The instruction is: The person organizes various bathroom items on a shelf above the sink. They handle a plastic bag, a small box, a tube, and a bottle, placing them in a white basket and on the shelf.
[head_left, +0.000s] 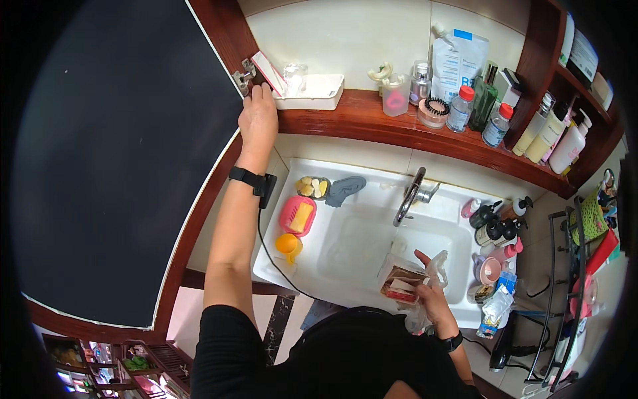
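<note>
My left hand (258, 118) reaches up to the wooden shelf, at the left end of a white tray (312, 101). Its fingers are bent close together against that end, by a metal hinge (244, 74); what they grip, if anything, is hidden. In the tray stand a slim red-and-white box (268, 72) and some crumpled clear plastic (294, 80). Over the basin's front part, my right hand (433, 300) is closed around a clear plastic bag (436, 267) with a brown-and-white packet (402, 282) showing in it. One finger points away from the bag.
A dark cabinet door (126, 146) swings wide on the left. Bottles, jars and a white pouch (458, 63) line the shelf. Around the sink (345, 239) are a tap (409, 196), a pink soap dish (287, 214), a yellow cup (288, 246) and several pump bottles. A black rack (555, 299) stands right.
</note>
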{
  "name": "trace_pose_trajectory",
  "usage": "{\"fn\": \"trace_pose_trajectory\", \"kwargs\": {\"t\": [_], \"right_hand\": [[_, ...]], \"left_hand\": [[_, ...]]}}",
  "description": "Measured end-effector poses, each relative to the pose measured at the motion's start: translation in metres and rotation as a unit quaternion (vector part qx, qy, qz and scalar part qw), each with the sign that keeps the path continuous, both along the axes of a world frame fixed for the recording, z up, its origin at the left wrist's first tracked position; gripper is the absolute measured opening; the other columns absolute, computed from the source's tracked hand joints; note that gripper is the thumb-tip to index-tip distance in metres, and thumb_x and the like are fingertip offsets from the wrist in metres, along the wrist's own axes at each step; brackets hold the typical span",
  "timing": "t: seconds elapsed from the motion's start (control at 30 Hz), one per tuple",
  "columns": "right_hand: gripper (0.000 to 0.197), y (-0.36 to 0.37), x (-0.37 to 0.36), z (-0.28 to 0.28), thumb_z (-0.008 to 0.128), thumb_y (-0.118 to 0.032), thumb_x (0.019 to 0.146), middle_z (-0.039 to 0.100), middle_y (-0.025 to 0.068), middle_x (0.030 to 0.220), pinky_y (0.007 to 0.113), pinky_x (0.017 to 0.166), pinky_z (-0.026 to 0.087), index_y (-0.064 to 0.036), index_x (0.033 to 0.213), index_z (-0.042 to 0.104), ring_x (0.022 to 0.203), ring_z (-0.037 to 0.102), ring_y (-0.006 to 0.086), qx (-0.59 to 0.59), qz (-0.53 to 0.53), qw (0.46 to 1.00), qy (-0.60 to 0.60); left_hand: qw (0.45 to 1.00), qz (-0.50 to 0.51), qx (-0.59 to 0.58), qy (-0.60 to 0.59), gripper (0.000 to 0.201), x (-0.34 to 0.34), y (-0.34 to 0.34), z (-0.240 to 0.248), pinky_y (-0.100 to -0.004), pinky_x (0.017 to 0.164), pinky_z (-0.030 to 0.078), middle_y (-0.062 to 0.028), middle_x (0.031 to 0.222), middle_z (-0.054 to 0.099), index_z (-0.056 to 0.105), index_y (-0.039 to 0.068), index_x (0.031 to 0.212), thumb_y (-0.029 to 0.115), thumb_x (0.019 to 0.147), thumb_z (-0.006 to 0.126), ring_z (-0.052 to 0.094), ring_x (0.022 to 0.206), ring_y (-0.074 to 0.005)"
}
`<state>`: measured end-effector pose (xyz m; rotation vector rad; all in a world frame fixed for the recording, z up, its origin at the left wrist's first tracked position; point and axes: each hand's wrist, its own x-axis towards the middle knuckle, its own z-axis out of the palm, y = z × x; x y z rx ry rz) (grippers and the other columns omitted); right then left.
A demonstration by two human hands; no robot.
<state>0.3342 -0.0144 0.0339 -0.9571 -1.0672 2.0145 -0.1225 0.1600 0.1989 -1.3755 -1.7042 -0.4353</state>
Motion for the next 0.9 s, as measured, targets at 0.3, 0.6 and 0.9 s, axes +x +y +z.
{"fn": "trace_pose_trajectory", "kwargs": {"t": [0.3, 0.6, 0.9], "right_hand": [[0.089, 0.007, -0.005, 0.002, 0.053, -0.002, 0.078, 0.043, 0.0137, 0.149, 0.032, 0.108, 0.044, -0.0079, 0.162, 0.025, 0.129, 0.052, 0.0224, 0.036, -0.001, 0.999, -0.022], [0.09, 0.016, -0.011, 0.001, 0.057, -0.014, 0.077, 0.045, 0.0126, 0.148, 0.032, 0.105, 0.047, -0.0098, 0.162, 0.027, 0.128, 0.054, 0.023, 0.069, 0.025, 0.997, -0.039], [0.088, 0.01, -0.006, -0.009, 0.05, -0.003, 0.075, 0.044, 0.0098, 0.147, 0.026, 0.093, 0.05, -0.0115, 0.161, 0.032, 0.117, 0.055, 0.0171, 0.041, -0.008, 0.999, 0.001]], "left_hand": [[0.994, -0.052, -0.064, -0.076, 0.008, -0.008, -0.005, 0.012, -0.046, 0.074, 0.058, -0.0172, 0.097, 0.063, 0.061, 0.002, 0.092, 0.002, 0.087, 0.067, 0.068, 0.091, -0.0371], [0.933, -0.285, -0.093, -0.199, 0.029, 0.094, 0.018, -0.004, -0.0487, 0.081, 0.052, -0.0187, 0.095, 0.059, 0.07, 0.01, 0.123, 0.012, 0.096, 0.06, 0.062, 0.091, -0.0392], [0.959, -0.167, -0.072, -0.219, 0.023, 0.088, 0.029, -0.002, -0.048, 0.086, 0.054, -0.0206, 0.101, 0.062, 0.073, 0.002, 0.109, 0.01, 0.092, 0.061, 0.063, 0.097, -0.0392]]}}
